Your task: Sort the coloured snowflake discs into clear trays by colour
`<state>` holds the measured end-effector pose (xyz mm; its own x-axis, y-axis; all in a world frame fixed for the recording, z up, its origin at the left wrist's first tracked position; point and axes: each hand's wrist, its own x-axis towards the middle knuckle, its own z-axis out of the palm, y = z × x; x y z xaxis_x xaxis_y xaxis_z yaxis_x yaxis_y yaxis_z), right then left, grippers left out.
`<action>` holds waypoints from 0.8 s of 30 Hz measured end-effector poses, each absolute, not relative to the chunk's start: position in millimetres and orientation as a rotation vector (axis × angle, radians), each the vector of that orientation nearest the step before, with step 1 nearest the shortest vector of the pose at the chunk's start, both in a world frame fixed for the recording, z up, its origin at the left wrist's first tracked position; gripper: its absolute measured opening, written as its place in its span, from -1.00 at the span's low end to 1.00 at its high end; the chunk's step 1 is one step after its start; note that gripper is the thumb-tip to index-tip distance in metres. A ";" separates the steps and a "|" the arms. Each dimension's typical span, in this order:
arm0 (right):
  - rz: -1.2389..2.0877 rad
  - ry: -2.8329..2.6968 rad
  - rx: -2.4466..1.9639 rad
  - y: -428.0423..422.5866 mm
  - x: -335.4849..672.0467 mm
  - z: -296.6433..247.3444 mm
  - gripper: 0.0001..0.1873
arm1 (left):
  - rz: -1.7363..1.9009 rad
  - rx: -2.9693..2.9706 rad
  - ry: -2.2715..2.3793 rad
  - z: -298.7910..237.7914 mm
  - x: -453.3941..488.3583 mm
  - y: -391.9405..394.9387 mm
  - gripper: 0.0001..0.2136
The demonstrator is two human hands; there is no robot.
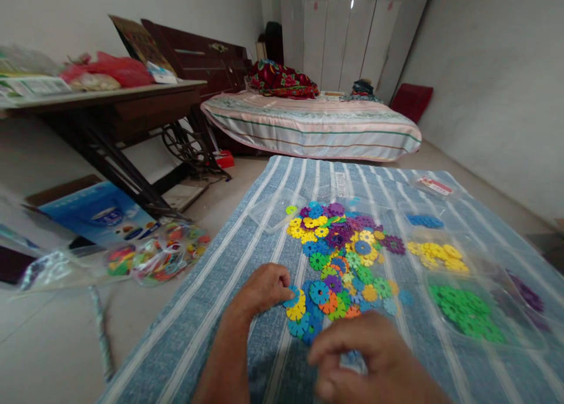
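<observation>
My left hand [267, 286] is closed in a pinch at the left edge of a loose pile of notched plastic discs. A blue notched disc [289, 297] is at its fingertips, beside a yellow disc [296, 305]. My right hand [365, 351] is over the near side of the pile, its fingers curled and blurred. Whether it holds anything cannot be made out. Blue, orange, yellow, green and purple discs [339, 236] spread across the striped cloth [247, 239] in front of both hands.
On the right, clear plastic containers hold green discs [467, 310], yellow discs [438, 256], blue discs [423, 221] and purple discs [526, 292]. A clear tray [268, 213] lies behind the pile at left. A sewing-machine table [145, 96] stands left, a bed [317, 125] beyond.
</observation>
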<state>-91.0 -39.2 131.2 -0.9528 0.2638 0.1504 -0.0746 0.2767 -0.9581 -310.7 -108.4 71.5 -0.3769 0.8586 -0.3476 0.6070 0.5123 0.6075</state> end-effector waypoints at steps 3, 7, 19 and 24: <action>1.305 -2.439 -0.465 -38.5 -121.0 99.6 -0.86 | 0.520 1.181 2.133 70.6 -310.5 -108.1 -0.85; 0.553 -2.649 -0.638 -29.4 -139.3 68.3 -0.89 | 0.524 1.191 2.141 70.2 -310.7 -108.0 -0.85; 0.371 -2.742 -0.665 -15.5 -140.9 45.1 -0.88 | 0.503 1.154 2.125 67.9 -309.4 -108.8 -0.85; 0.402 -2.746 -0.553 -6.0 -139.9 51.0 -0.84 | 0.545 1.160 2.055 67.5 -309.5 -107.9 -0.89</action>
<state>-139.9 -6.0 51.0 -0.8773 0.4136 0.2436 0.3264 0.8862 -0.3289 -309.5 -107.9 67.5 -0.3503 0.8603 -0.3704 0.5639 0.5094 0.6500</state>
